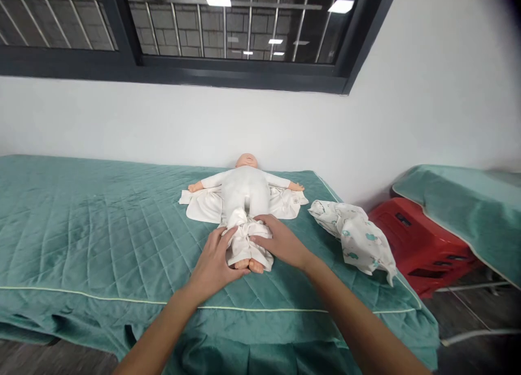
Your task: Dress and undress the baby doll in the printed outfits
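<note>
Cropped forearms (350,302) end in hands (212,261) spread on the doll's (244,188) bunched clothing (244,240); whether gripping, I cannot tell.

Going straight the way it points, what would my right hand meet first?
Your right hand would first meet the bunched white cloth on the doll; they seem to touch, though depth is unclear.

From where I'm standing, it's one head cam, pretty close in, above the near edge of the green bed (122,228), looking forward and down across it.
</note>
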The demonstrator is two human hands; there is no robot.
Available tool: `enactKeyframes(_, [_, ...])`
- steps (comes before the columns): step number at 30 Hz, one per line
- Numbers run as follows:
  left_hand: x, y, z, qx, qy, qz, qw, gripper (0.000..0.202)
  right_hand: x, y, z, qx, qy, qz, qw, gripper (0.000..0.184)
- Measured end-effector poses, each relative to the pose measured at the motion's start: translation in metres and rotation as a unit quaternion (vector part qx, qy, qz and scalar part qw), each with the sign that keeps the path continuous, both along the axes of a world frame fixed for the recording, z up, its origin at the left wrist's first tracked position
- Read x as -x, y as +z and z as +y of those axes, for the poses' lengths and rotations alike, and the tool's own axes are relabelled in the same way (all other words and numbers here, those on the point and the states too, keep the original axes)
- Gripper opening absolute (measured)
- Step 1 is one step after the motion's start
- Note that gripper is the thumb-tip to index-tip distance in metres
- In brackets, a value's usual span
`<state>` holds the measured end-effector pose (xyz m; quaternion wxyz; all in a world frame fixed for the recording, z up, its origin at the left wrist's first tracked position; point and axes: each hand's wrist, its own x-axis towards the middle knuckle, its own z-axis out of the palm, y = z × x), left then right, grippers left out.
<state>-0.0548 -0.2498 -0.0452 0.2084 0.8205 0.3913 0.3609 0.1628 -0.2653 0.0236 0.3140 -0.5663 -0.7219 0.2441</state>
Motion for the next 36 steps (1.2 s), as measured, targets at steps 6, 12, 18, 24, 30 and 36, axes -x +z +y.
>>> enactKeyframes(6, [0.002,0.006,0.003,-0.018,0.0,0.011,1.0,0.076,0.009,0.019,-0.028,-0.008,0.091,-0.135,0.987,0.069])
enactKeyframes(12, [0.003,0.019,0.001,0.015,-0.029,0.031,0.999,0.063,0.01,0.016,-0.038,-0.036,0.087,-0.214,0.972,0.072])
enactKeyframes(18, [0.014,0.044,-0.013,0.142,-0.015,0.013,0.99,0.049,0.009,0.029,-0.043,-0.003,0.096,-0.192,0.977,0.053])
enactKeyframes(24, [0.024,0.064,-0.026,0.154,-0.033,0.009,0.987,0.043,0.009,0.038,-0.055,0.013,0.1,-0.163,0.982,0.048])
enactKeyframes(30, [0.044,0.105,-0.029,0.214,-0.114,0.004,0.97,0.045,0.016,0.067,-0.067,0.036,0.123,-0.11,0.986,0.038])
enactKeyframes(36, [0.058,0.12,-0.03,0.097,0.02,-0.053,0.994,0.024,0.015,0.113,-0.072,0.129,0.213,-0.104,0.963,0.05])
